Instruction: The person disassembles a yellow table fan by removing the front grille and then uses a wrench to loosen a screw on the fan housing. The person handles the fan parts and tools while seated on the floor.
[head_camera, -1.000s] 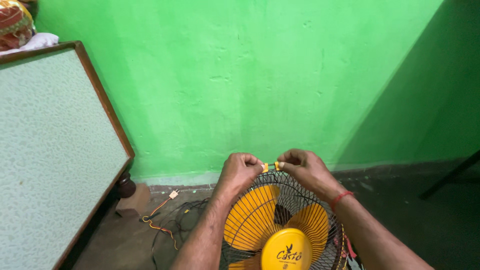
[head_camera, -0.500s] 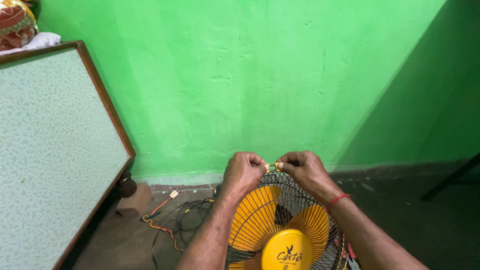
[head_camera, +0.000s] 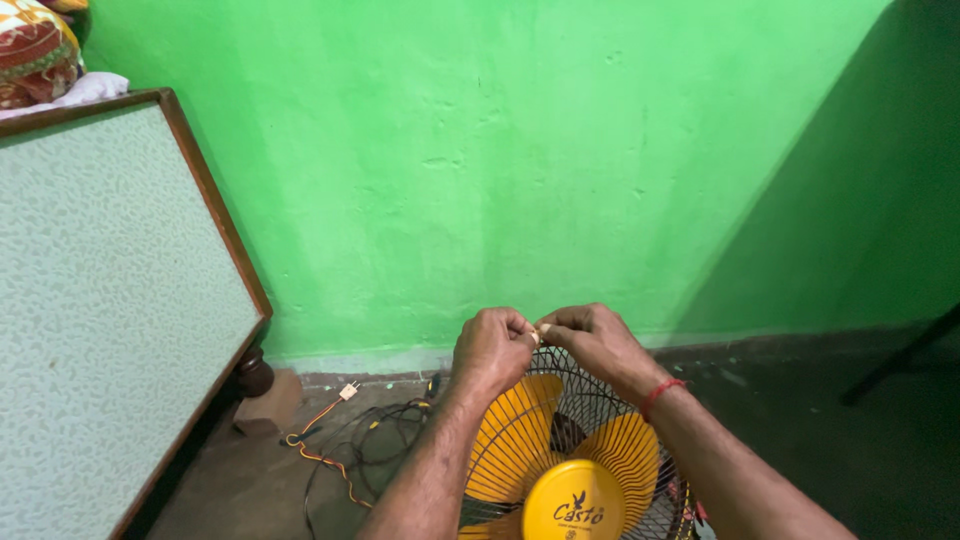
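Both hands are meeting at the top rim of the fan (head_camera: 570, 450), which is standing on the floor (head_camera: 250, 490) in front of the green wall (head_camera: 500, 170). The left hand (head_camera: 492, 352) is making a narrow grip: its fingers are curling in and pinching a small pale clip (head_camera: 540, 334) on the top of the black wire guard (head_camera: 590, 385). The right hand (head_camera: 595, 345) is also closing its fingers tightly on the same clip from the other side, so the two hands are touching each other there. A red thread (head_camera: 662, 392) is lying around the right wrist. Behind the guard the yellow blades (head_camera: 510, 445) are showing, and a round yellow cap (head_camera: 573, 505) is sitting in the centre of the guard, near the bottom edge of the view. To the left of the fan, thin wires (head_camera: 335, 450) in black, red and yellow are lying loose on the floor, ending in a small white plug (head_camera: 349, 390). Further left, a board (head_camera: 100, 300) with a brown wooden frame is standing, and a patterned cushion (head_camera: 35, 55) is resting above it.
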